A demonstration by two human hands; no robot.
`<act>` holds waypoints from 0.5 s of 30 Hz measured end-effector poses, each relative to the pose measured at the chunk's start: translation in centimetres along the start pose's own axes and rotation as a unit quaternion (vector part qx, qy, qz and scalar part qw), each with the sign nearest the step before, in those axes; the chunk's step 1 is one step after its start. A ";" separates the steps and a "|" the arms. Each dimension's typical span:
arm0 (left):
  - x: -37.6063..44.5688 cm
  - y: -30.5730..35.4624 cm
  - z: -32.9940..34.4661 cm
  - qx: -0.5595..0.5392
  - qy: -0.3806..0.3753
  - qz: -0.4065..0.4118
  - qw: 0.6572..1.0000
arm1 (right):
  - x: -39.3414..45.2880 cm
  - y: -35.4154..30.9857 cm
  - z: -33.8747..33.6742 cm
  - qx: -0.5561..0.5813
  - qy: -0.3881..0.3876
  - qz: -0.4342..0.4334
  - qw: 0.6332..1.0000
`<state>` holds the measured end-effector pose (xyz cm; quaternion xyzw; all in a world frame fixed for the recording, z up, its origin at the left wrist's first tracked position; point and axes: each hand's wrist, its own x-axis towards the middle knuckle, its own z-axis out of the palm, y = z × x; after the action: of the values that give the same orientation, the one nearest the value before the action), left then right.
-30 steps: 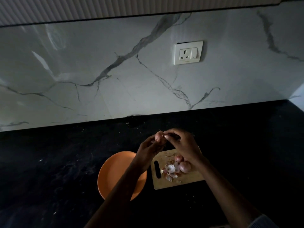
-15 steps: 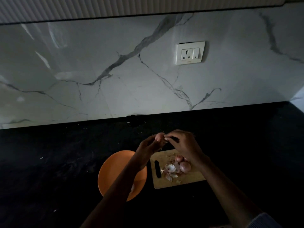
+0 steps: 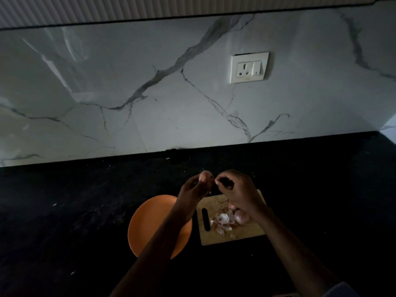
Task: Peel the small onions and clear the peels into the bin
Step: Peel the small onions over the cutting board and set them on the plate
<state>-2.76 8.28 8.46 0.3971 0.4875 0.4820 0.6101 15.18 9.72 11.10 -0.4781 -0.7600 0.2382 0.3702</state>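
Gripped: left hand point(image 3: 194, 190) held a small onion point(image 3: 205, 176) at its fingertips, raised beyond the cutting board point(image 3: 232, 235) | right hand point(image 3: 237, 190) beside it, fingers curled, apparently pinching peel, dim view | more onions point(image 3: 241, 217) and peels point(image 3: 221, 220) lay on the board | orange plate point(image 3: 150, 219) left of board.

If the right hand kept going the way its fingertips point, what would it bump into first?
Probably the small onion that the left hand holds up. The right hand points its pinched fingertips leftward at it, nearly touching, with nothing visible between them. The dim light makes depth hard to judge.
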 end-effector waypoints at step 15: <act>-0.3 0.9 0.1 -0.104 -0.008 -0.056 0.993 | 0.2 -0.4 0.0 0.080 0.000 0.080 0.994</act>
<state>-2.85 8.21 9.39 0.3078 0.4513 0.4921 0.6777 14.86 9.74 11.46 -0.5065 -0.6976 0.3275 0.3868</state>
